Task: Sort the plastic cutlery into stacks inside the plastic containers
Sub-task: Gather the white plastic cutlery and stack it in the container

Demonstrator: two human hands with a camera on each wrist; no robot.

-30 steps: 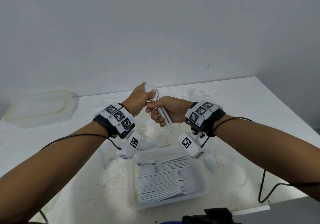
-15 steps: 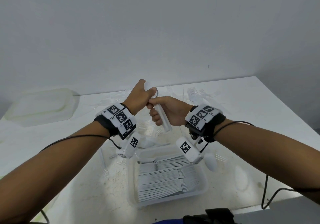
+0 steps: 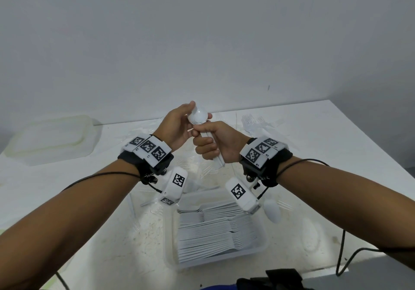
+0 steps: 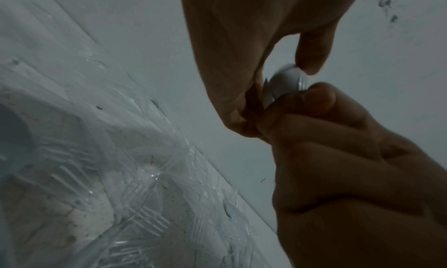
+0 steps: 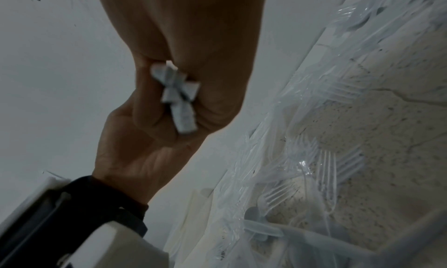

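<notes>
Both hands hold a small bundle of white plastic spoons (image 3: pixel 197 115) upright above the table. My left hand (image 3: pixel 179 124) pinches the spoon bowls (image 4: pixel 285 84) at the top between thumb and fingers. My right hand (image 3: pixel 213 142) is curled round the handles, whose ends (image 5: pixel 180 96) stick out below the fist. Below the wrists, a clear plastic container (image 3: pixel 262 248) holds neat rows of stacked white cutlery (image 3: pixel 215 229).
Clear plastic forks (image 3: pixel 251 120) lie scattered on the white table (image 3: pixel 336 146), more of them (image 5: pixel 324 167) under the hands. A white spoon (image 3: pixel 272 210) lies right of the container. A translucent lid (image 3: pixel 51 137) sits at the far left. A black cable (image 3: pixel 341 253) trails at the right.
Both hands have lifted the spoon bundle a little and turned it more upright. The left fingers have shifted on the bowls at the top.
</notes>
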